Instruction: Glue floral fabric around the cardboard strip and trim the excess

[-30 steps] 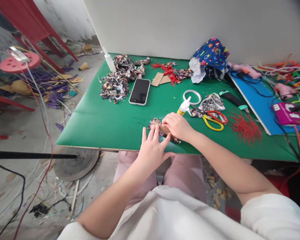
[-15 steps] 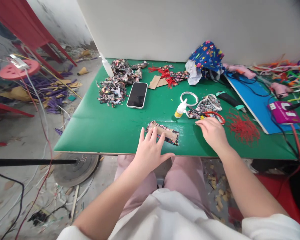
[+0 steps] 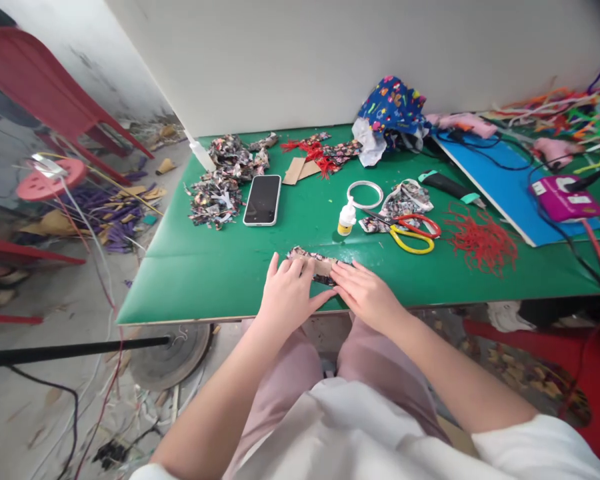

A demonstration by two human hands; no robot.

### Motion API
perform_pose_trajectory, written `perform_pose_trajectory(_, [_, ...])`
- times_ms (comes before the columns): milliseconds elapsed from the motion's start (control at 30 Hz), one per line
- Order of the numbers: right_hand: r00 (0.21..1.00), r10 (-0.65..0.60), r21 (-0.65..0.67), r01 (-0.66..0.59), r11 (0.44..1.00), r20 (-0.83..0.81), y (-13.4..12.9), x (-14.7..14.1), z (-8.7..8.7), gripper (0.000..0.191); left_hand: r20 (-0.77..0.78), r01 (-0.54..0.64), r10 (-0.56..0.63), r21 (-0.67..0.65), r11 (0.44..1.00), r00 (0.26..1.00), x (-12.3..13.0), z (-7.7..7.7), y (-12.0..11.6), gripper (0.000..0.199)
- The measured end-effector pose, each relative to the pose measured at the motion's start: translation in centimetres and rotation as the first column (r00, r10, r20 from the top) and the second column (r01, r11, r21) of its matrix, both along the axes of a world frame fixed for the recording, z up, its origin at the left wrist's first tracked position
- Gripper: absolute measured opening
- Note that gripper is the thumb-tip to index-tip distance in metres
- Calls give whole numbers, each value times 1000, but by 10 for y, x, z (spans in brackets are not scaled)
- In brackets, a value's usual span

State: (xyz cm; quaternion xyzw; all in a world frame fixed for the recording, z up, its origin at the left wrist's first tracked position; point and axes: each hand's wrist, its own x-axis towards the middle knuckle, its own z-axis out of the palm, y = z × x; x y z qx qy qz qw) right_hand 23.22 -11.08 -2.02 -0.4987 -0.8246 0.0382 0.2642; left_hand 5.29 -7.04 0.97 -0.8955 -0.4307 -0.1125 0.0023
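A brown cardboard strip (image 3: pixel 323 267) lies on dark floral fabric (image 3: pixel 303 252) near the table's front edge. My left hand (image 3: pixel 287 290) holds its left part down, fingers bent over it and the thumb reaching along the near edge. At the right end, my right hand (image 3: pixel 367 293) has its fingers closed together on the fabric and cardboard. Both thumbs come close together at the near side. Beyond my hands stand a small white glue bottle (image 3: pixel 347 219) with a yellow label and scissors (image 3: pixel 413 240) with red and yellow handles, lying against floral fabric pieces (image 3: pixel 405 200).
The green table (image 3: pixel 195 280) also carries a phone (image 3: pixel 263 200), fabric scraps (image 3: pixel 217 193), cardboard pieces (image 3: pixel 300 171), a white ring (image 3: pixel 365 194), a utility knife (image 3: pixel 450 187), red threads (image 3: pixel 480 240), a blue board (image 3: pixel 490 180) and pink glue guns (image 3: pixel 465 125).
My right hand has moved left from beside the scissors to the right end of the fabric-covered strip. The scissors' handles now show fully. My left hand stays on the strip; the view has shifted.
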Motion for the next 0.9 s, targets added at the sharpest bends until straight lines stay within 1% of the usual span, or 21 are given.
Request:
perform_pose_trajectory(67, [1000,2,-14,-2,1000,4,-2,-2,-4,31,-14,-10,10,8,1000,1000,0,0,3,59])
perform_pose_trajectory(200, [1000,-12,2,12,1000,8,-4,2,-6,30,-18,-43,44,43,998,999,-2,0,12,49])
perform_pose_trajectory(300, [1000,-6,2,6,1000,-3,-4,3,-6,30,6,-117,117,67,991,993,-9,-1,27,41])
perform_pose_trajectory(367, [1000,-7,2,7,1000,-18,-4,3,-7,30,12,-141,141,48,989,990,-16,-2,40,35])
perform_pose_trajectory(433, [1000,-7,1,7,1000,-28,-4,2,-7,29,10,-93,93,-1,996,996,-20,-1,55,33])
perform_pose_trajectory(500, [999,-9,1,9,1000,-34,-4,2,-7,29,3,10,-10,-63,998,1000,-22,0,69,32])
perform_pose_trajectory(567, [998,-26,3,26,1000,-56,-5,2,-5,27,-11,107,-109,-114,988,994,-20,2,81,31])
perform_pose_trajectory(667, [987,-86,-2,86,996,-134,-3,-2,1,23,-38,192,-200,-159,968,979,-12,6,94,30])
perform_pose_trajectory(733, [976,-121,-7,121,993,-183,0,-7,6,20,-48,233,-244,-175,957,968,-5,8,100,26])
perform_pose_trajectory(800, [972,-131,-14,131,991,-197,4,-15,10,19,-45,273,-284,-168,947,958,2,7,106,25])
perform_pose_trajectory(900, [980,-125,-27,122,992,-157,11,-26,10,20,-36,308,-315,-130,942,948,10,2,112,37])
